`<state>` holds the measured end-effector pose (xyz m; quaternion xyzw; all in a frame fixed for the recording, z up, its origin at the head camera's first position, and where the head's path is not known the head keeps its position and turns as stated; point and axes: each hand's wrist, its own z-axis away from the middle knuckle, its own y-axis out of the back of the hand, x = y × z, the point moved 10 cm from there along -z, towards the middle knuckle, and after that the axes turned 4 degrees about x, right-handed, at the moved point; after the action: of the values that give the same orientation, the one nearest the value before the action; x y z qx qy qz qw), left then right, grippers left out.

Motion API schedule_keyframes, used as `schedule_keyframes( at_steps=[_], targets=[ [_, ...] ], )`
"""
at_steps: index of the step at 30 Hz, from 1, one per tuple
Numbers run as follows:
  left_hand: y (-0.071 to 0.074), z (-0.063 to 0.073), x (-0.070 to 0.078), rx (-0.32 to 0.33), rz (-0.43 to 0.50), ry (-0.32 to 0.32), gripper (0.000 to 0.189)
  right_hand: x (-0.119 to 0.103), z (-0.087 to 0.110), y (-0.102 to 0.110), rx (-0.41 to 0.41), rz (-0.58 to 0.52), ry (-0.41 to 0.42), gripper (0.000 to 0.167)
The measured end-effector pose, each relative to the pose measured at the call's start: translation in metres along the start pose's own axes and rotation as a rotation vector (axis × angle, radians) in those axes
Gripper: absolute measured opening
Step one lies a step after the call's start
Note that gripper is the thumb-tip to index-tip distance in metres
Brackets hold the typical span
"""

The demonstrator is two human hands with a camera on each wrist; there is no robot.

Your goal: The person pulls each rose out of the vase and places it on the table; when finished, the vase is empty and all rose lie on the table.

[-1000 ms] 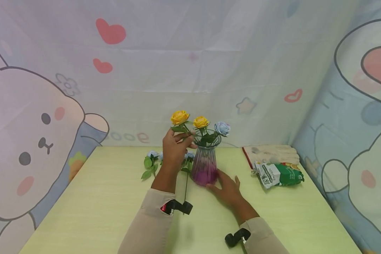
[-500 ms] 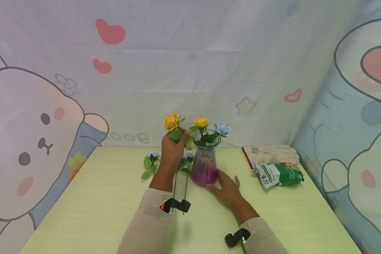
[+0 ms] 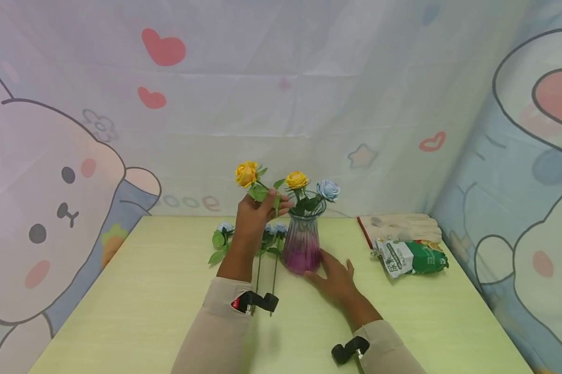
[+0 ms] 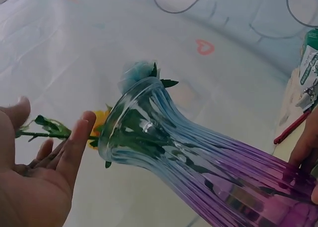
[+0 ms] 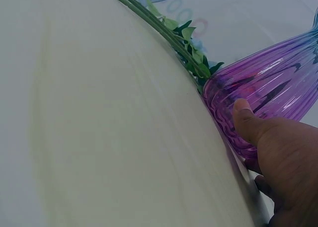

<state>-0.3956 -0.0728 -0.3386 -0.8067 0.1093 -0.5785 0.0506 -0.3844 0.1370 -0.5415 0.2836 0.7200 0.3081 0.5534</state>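
A ribbed glass vase [image 3: 301, 244], clear blue at the rim and purple at the base, stands upright on the table. My right hand [image 3: 334, 278] holds it low down, with the thumb [image 5: 243, 113] against the purple glass. Inside the vase are a yellow rose [image 3: 297, 180] and a light blue rose [image 3: 328, 190]. Another yellow rose [image 3: 246, 174] leans out to the left, its stem [image 4: 47, 134] running toward the rim. Beside that stem is my left hand [image 3: 252, 215]; in the left wrist view its fingers are extended, apart from the thumb.
Several blue roses [image 3: 278, 228] with long stems lie on the table [image 3: 135, 296] left of the vase. At the right are a green and white packet [image 3: 416, 257], pale gloves [image 3: 404, 227] and a red stick [image 3: 364, 232]. A printed cloth [image 3: 281, 104] hangs behind.
The outer yellow rose's bloom has moved left, away from the other blooms. My left hand has shifted slightly left and its fingers have spread from the stem. The right hand and vase stay put.
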Motion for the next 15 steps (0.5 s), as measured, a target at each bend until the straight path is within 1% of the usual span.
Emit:
schedule_keyframes(
  at_steps=[1, 3, 5, 7, 8, 9, 10, 13, 15],
  targets=[
    [0.0, 0.001, -0.002, -0.02, 0.05, 0.027, 0.034, 0.0, 0.0, 0.0, 0.005, -0.002, 0.006, 0.089],
    [0.0, 0.003, -0.009, -0.047, 0.188, 0.098, 0.028, 0.0, 0.0, 0.0, 0.003, 0.004, 0.007, 0.089],
    [0.002, 0.005, -0.015, -0.05, 0.299, 0.16, 0.026, 0.0, -0.001, -0.001, -0.001, 0.011, 0.008, 0.089],
    [0.003, 0.005, -0.018, -0.036, 0.361, 0.182, 0.029, 0.0, -0.001, -0.001, 0.002, 0.01, 0.011, 0.088],
    [0.003, 0.005, -0.019, -0.025, 0.372, 0.181, 0.031, 0.0, -0.001, -0.001, 0.002, 0.009, 0.01, 0.089],
    [0.004, 0.005, -0.019, -0.015, 0.36, 0.17, 0.032, -0.001, 0.0, -0.001, 0.004, 0.007, 0.011, 0.088],
    [0.004, 0.005, -0.018, -0.007, 0.329, 0.151, 0.032, -0.001, 0.0, 0.0, 0.007, 0.003, 0.013, 0.088],
    [0.005, 0.004, -0.018, 0.025, 0.277, 0.093, 0.04, -0.001, 0.0, 0.001, 0.007, -0.007, 0.01, 0.089],
    [0.007, 0.002, -0.018, 0.062, 0.228, 0.047, 0.037, -0.001, 0.0, 0.001, -0.002, -0.007, 0.004, 0.089]
  ],
)
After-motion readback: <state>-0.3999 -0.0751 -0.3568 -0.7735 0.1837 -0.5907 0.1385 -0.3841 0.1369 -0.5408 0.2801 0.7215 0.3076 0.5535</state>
